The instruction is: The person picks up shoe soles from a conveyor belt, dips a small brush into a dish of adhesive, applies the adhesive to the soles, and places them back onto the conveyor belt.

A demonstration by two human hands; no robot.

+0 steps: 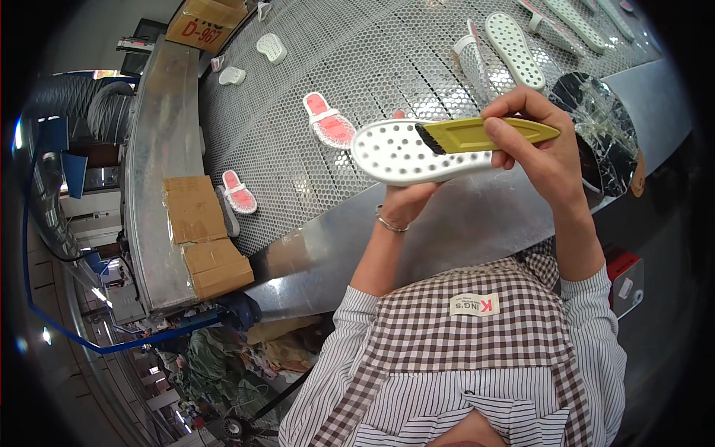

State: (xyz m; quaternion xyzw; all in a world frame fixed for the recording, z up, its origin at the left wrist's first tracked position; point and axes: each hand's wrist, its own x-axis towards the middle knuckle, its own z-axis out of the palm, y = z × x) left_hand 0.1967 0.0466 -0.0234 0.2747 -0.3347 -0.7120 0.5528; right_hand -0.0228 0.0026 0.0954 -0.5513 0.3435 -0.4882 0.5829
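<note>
The left hand [410, 200] holds a white shoe sole [391, 153] from beneath, gripping it by its edges, with a fingertip showing at the far edge and the palm at the near one. The sole lies level in the air, its face of round dark holes turned up, above the near metal border [484, 212] of a mesh-topped counter [417, 67]. The right hand [538, 141] pinches an olive-yellow brush [488, 134] between thumb and fingers; the brush lies across the sole, its black bristles [430, 140] at the sole's upper face. Just beyond the sole, on the mesh, is a white sandal with a pink insole [339, 130]; a similar smaller-looking sandal [239, 192] lies farther left, near a piece of brown cardboard [197, 205]. At the far right of the mesh lies another holed white sole [514, 51], with a dark round object under clear plastic [596, 134] beside the right hand.
</note>
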